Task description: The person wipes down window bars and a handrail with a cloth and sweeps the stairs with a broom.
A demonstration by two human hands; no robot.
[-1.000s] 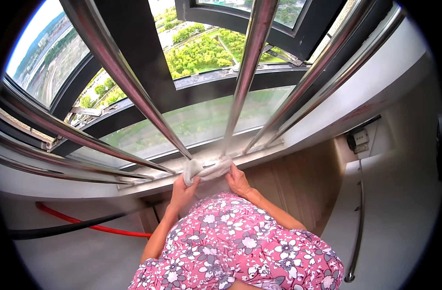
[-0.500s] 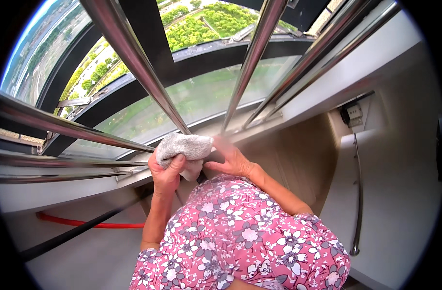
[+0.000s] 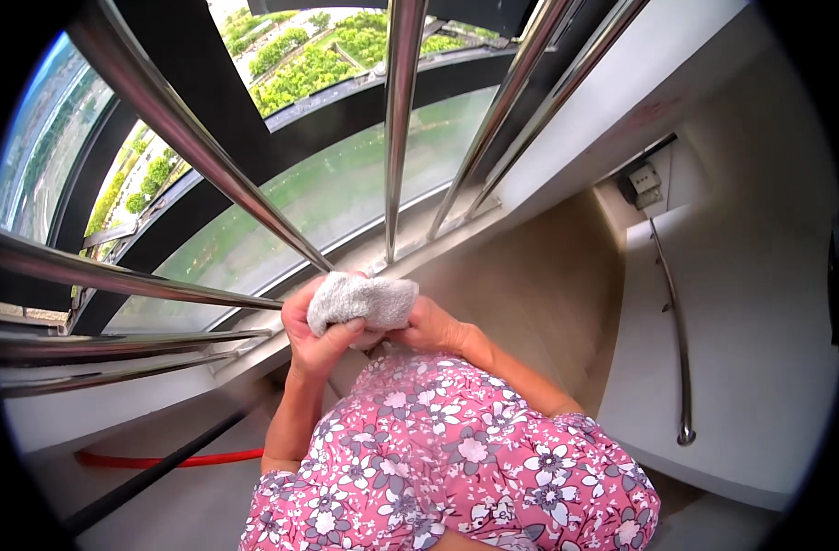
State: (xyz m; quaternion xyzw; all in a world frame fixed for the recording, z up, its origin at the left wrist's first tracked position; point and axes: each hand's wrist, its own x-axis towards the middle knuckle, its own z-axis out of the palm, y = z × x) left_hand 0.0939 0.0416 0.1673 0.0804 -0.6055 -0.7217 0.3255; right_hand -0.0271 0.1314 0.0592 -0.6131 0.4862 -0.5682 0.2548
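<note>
Two bare hands meet at one cloth: we see the left hand clamped on it, thumb laid along the near edge and the other fingers mostly behind. Our right hand is at the opposite end; its fingertips go out of sight behind the fabric, so we cannot tell how firmly they close.

The cloth, pale grey and bunched, lies between our palms, in front of our chest. Its longer axis runs crosswise, from the left fingers toward the right hand, and more of it sits over the left, so that hand has the greater share.

Just beyond it we have the window sill, where the metal bars stand; one bar's foot comes down close behind the left fingers, whether touching or not we cannot say. Past them is the low window pane, with trees outside.

Nearer us is the pink flowered shirt; off to the left lies a red hose.
</note>
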